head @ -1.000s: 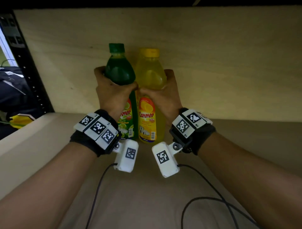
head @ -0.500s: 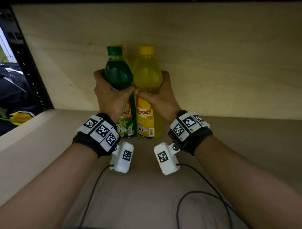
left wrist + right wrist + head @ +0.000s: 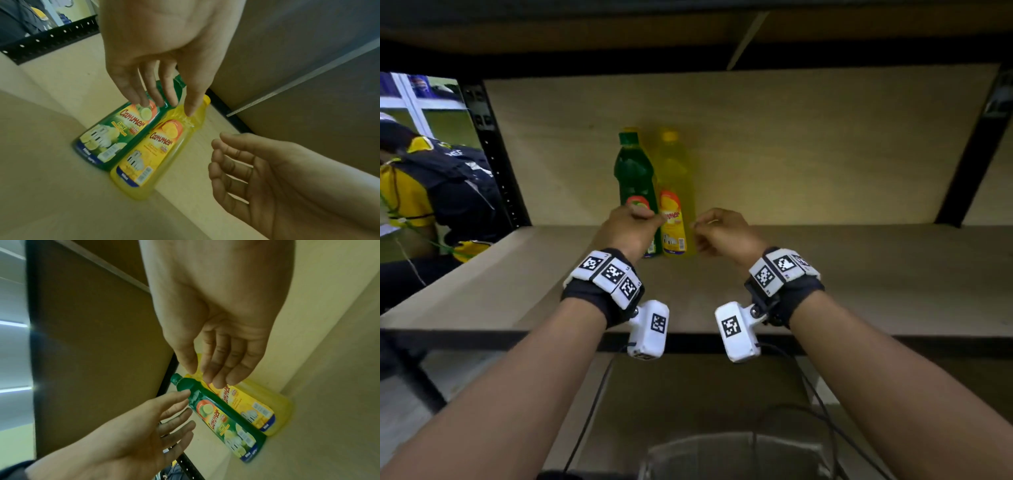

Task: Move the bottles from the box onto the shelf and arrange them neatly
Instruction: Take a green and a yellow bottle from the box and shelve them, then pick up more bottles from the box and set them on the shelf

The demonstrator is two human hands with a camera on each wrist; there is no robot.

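A green bottle (image 3: 635, 178) and a yellow bottle (image 3: 677, 192) stand upright side by side, touching, at the back of the wooden shelf (image 3: 842, 274). My left hand (image 3: 631, 224) hovers just in front of the green bottle with nothing in it. My right hand (image 3: 717, 228) hangs beside the yellow one, also empty. In the left wrist view my left hand (image 3: 164, 104) shows relaxed straight fingers above the green bottle (image 3: 115, 138) and yellow bottle (image 3: 152, 154). In the right wrist view my right hand (image 3: 216, 371) is clear of the yellow bottle (image 3: 255, 404) and green bottle (image 3: 228, 423).
Black perforated uprights stand at the shelf's left (image 3: 493, 161) and right (image 3: 969, 164). Another board (image 3: 688, 34) runs overhead. A person in dark and yellow clothes (image 3: 431, 185) is beyond the left upright. A pale box rim (image 3: 732, 448) shows below, between my forearms.
Both hands have let go of the bottles and drawn back toward the shelf's front edge. The two bottles stay standing at the back.
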